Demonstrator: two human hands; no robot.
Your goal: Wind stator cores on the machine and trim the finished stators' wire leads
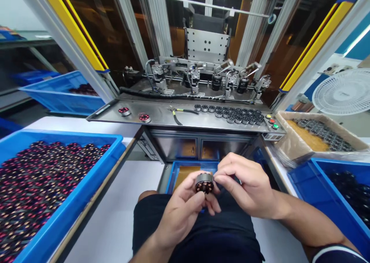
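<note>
My left hand (182,207) is closed around a small round wound stator (204,184) with copper coils, held above my lap. My right hand (245,188) touches the stator's right side with pinched fingertips. Both hands hover over a small blue bin (177,170) below the steel shelf. Whether the right fingers hold a wire end is too small to tell.
A big blue crate (86,182) of wound stators sits left. The steel shelf (162,118) carries two red stators (124,111), pliers (179,113), a row of bare cores (234,114) and coloured buttons (271,121). The winding machine (205,78) stands behind. A cardboard box (320,134), blue crate (338,193) and fan (343,91) are right.
</note>
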